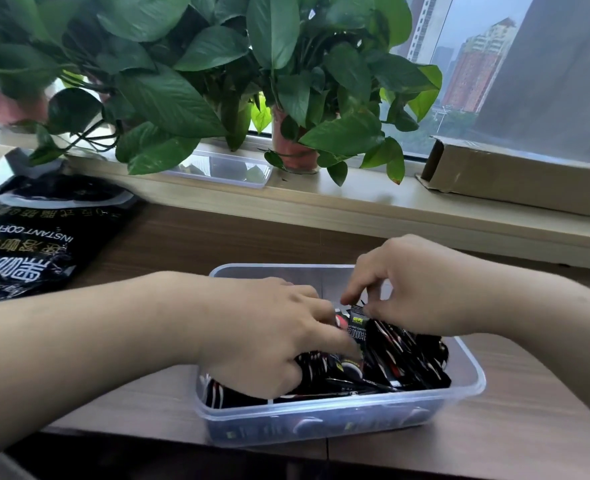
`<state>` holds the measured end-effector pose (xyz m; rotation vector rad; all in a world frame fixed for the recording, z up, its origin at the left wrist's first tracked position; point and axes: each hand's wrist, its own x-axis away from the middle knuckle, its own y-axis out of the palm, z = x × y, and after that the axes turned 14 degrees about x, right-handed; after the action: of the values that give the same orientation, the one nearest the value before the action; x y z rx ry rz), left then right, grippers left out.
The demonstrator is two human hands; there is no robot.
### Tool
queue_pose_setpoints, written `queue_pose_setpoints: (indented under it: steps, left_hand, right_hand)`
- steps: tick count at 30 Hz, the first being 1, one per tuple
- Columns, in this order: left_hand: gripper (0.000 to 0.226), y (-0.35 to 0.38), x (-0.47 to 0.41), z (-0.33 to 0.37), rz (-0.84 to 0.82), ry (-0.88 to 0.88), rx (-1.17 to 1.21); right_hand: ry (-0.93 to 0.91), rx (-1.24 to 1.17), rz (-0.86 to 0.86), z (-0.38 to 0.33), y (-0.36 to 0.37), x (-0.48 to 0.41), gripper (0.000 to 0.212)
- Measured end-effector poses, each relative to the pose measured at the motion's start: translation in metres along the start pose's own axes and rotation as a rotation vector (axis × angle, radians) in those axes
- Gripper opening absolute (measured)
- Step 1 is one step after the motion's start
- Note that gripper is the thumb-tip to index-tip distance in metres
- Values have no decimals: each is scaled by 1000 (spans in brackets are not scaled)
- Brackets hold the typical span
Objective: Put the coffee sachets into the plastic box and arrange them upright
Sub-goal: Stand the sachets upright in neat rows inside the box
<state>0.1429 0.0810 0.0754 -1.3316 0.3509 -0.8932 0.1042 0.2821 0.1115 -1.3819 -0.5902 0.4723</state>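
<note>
A clear plastic box (466,382) stands on the brown table near its front edge. Several black coffee sachets (401,358) fill it, most leaning or lying flat. My left hand (262,337) reaches into the box from the left, its fingers curled down among the sachets. My right hand (414,285) hovers over the far part of the box and pinches the top edge of one upright sachet (357,329) between thumb and fingers. The far end of the box looks free of sachets.
A large black instant coffee bag (33,237) lies on the table at the left. On the windowsill behind stand potted plants (293,147), the clear box lid (224,169) and a long cardboard box (515,174) at the right.
</note>
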Motion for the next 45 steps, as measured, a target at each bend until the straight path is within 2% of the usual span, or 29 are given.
queue_pose_setpoints:
  steps: [4,9,14,19,24,29,32,34,36,40,43,45]
  left_hand:
    - [54,4,-10,4,23,34,-95]
    - [57,6,-6,-2,-27,-20,-31]
    - [63,6,-1,-8,-23,-37,7]
    - [74,8,0,-6,-39,-36,-32]
    - [67,9,0,-6,-25,-43,-26]
    - [72,13,1,-6,-29,-43,-42]
    - [64,12,1,-6,-24,-51,-20]
    - [64,12,1,-5,-39,-64,6]
    - [64,10,1,-5,-46,-66,13]
    - [64,10,2,-7,-55,-68,29]
    - [64,10,2,-8,-68,-74,15]
    - [56,10,3,-7,-72,-78,8]
  right_hand:
    - [-252,216,-94,3,13,-1,30]
    - [-268,243,-220,7,26,1,54]
    - [-309,281,-172,12,23,-1,46]
    - [-409,277,-152,7,31,-5,49]
    - [-420,399,-143,3,19,-10,36]
    - [-390,414,-146,-5,16,-11,14]
    - [-369,424,-167,-8,14,-9,21]
    - [-396,413,-194,-8,16,-6,36]
    - [-469,405,-134,-6,22,-6,51]
    - [-461,463,-178,-10,27,-10,45]
    - [-460,424,-195,-11,26,-8,39]
    - [-448,384,-207,-9,26,-5,42]
